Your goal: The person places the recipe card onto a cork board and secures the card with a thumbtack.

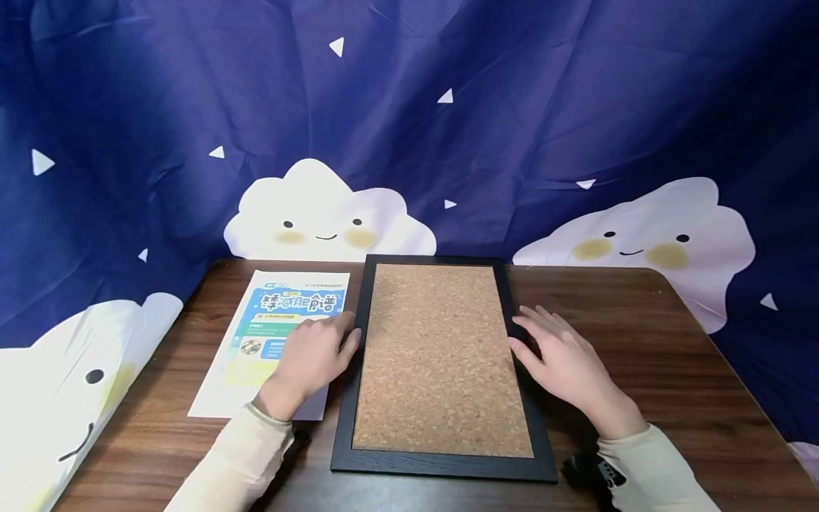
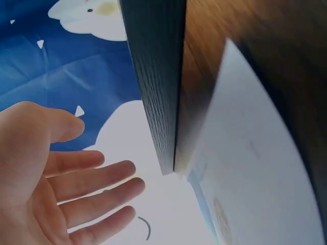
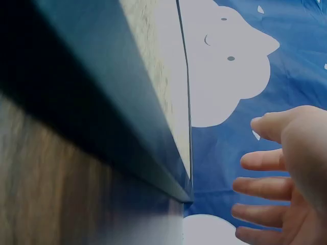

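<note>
A cork board [image 1: 441, 363] in a black frame [image 1: 441, 464] lies on the table, its far end near the cloth backdrop. Beside its left edge is my left hand [image 1: 312, 355], over a printed paper sheet [image 1: 220, 398]; in the left wrist view the fingers [image 2: 94, 189] are loosely extended with nothing between them. My right hand [image 1: 569, 363] is at the opposite edge, thumb and fingertips right by the frame in the head view. The right wrist view shows its fingers [image 3: 263, 189] spread and holding nothing.
The sheet has a blue heading and lies to the left of the board. Brown wood-grain table [image 1: 646, 341] extends on both sides. Behind it hangs a dark blue cloth [image 1: 486, 142] with white clouds and triangles. A dark strap with a buckle [image 1: 608, 475] shows at the right wrist.
</note>
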A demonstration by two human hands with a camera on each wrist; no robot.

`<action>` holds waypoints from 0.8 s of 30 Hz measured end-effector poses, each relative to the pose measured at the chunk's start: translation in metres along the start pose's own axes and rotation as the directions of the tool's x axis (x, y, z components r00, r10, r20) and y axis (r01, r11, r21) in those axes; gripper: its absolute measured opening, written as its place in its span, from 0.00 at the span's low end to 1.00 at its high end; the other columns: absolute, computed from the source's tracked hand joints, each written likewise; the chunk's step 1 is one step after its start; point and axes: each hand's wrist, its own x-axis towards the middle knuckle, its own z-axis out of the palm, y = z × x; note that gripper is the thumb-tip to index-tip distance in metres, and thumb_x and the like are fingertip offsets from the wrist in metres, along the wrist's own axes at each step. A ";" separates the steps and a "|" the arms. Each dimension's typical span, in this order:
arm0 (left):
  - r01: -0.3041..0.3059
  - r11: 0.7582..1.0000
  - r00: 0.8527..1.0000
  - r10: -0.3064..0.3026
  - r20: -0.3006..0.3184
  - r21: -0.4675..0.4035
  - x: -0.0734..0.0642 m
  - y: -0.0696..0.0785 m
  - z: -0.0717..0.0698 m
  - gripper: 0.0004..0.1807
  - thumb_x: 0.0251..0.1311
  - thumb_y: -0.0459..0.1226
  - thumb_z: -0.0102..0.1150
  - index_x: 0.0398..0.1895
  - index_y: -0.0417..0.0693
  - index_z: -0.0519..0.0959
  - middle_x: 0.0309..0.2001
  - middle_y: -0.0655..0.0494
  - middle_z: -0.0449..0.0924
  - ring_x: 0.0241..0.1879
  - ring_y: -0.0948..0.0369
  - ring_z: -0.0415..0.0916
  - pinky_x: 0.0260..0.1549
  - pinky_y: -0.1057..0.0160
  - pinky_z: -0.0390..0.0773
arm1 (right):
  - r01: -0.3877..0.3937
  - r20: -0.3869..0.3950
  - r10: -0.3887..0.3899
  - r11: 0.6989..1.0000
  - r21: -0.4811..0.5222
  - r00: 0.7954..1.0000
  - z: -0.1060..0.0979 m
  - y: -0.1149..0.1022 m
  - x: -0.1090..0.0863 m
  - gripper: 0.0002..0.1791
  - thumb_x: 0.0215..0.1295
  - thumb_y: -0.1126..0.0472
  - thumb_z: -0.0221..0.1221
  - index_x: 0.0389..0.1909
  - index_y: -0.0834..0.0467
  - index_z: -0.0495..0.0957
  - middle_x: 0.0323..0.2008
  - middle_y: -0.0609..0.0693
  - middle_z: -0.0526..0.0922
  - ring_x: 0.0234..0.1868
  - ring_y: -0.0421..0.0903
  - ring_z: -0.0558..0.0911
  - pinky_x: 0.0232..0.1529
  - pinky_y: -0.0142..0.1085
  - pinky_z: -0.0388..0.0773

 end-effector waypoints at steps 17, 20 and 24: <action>0.115 0.993 0.989 -0.114 0.090 -0.005 -0.020 -0.042 -0.014 0.16 0.75 0.42 0.62 0.54 0.41 0.88 0.45 0.45 0.91 0.45 0.43 0.89 0.42 0.40 0.87 | -0.111 -0.044 0.115 0.990 0.084 0.992 -0.011 0.031 -0.017 0.14 0.78 0.58 0.64 0.57 0.61 0.88 0.45 0.54 0.90 0.40 0.49 0.86 0.42 0.50 0.84; 0.139 0.990 0.984 -0.139 0.110 0.007 -0.023 -0.047 -0.018 0.16 0.75 0.43 0.63 0.53 0.41 0.88 0.44 0.45 0.90 0.45 0.43 0.89 0.42 0.40 0.87 | -0.105 -0.056 0.109 0.992 0.071 0.992 -0.011 0.038 -0.021 0.13 0.77 0.59 0.65 0.55 0.61 0.88 0.43 0.52 0.90 0.38 0.46 0.85 0.40 0.48 0.83; 0.174 0.985 0.975 -0.174 0.138 0.013 -0.029 -0.057 -0.020 0.18 0.74 0.43 0.61 0.56 0.40 0.86 0.48 0.43 0.90 0.49 0.41 0.88 0.45 0.38 0.86 | -0.117 -0.045 0.121 0.990 0.074 0.992 -0.011 0.046 -0.026 0.13 0.77 0.59 0.65 0.55 0.61 0.88 0.48 0.58 0.91 0.42 0.53 0.89 0.44 0.54 0.86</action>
